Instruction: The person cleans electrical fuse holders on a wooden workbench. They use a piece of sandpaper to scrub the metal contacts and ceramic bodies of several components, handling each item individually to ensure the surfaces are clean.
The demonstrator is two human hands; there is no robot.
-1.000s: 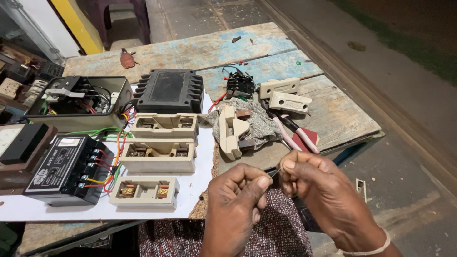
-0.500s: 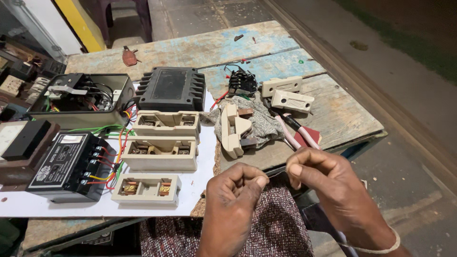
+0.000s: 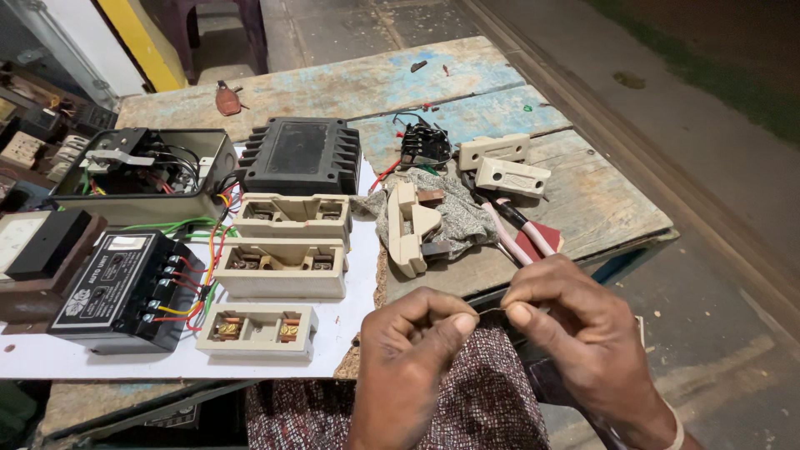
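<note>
1. One worn wooden table (image 3: 583,192) with flaking blue paint fills most of your view, and a white sheet (image 3: 358,283) covers its near left part
2. On the far left you have an open metal box (image 3: 142,171) full of wiring, with a black finned housing (image 3: 302,156) just to its right
3. A black control unit (image 3: 125,287) with red, yellow and green leads sits on the sheet at the near left
4. Three cream fuse bases (image 3: 283,267) lie in a column on the sheet, the nearest one showing brass contacts
5. A cream fuse carrier (image 3: 410,229) rests on a grey rag (image 3: 454,212), with two more cream carriers (image 3: 500,162) beyond it and red-handled pliers (image 3: 525,233) just beside the rag
6. Your left hand (image 3: 412,358) is curled shut, thumb and forefinger pinched on one end of the thin wire
7. Your right hand (image 3: 575,337) is also closed, its thumb and forefinger pinching the other end
8. That thin wire (image 3: 492,312) runs taut between your two pinches, held over your lap just off the table's near edge
</note>
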